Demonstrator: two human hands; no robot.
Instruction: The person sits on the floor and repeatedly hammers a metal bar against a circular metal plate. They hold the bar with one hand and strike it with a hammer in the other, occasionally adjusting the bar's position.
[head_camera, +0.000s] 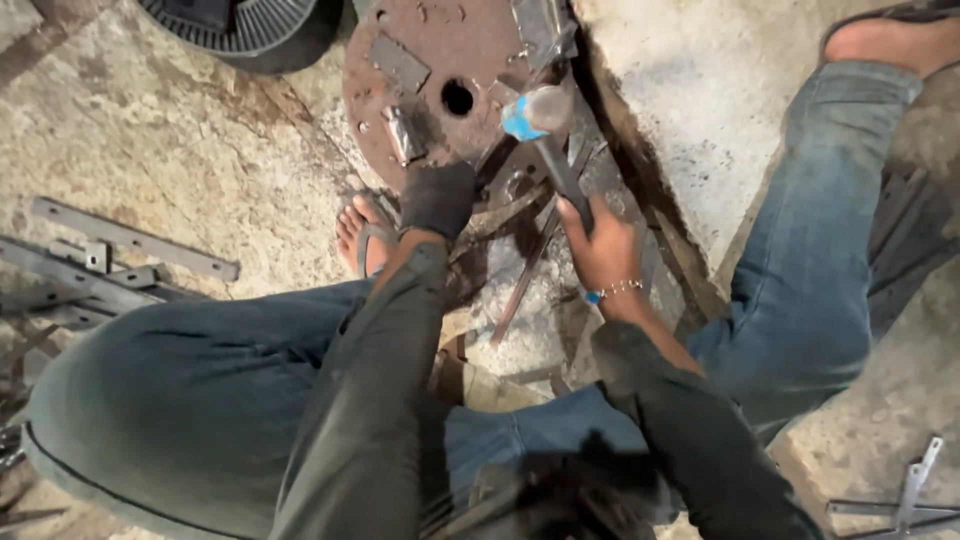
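The right hand (600, 250) is closed around the lower part of the handle of a hammer (545, 130), fingers wrapped fully round the dark shaft; the hammer head, metal with a blue band, is raised just over the near edge of the rusty round plate (440, 60) that lies on the floor. The left hand (438, 198), in a dark glove, is pressed down at the near rim of the same plate, its fingers closed over a small flat metal piece (510, 185); whether they pinch the piece or only pin it flat cannot be told, since the glove hides the contact. The hammer is judged head-heavy and rigid: holding it low on the shaft, as shown, gives the longest swing, while a hold closer to the head would give finer control. The handle looks smooth and dark, so a full wrap of the fingers is the secure hold. The metal piece appears stiff, thin and hard-edged, light enough to shift under a blow unless held against the plate, and best held at the end farthest from the hammer head. More flat metal strips (130, 240) lie well to the left of the plate, and a sandalled foot (362, 235) rests just beside its near-left rim.
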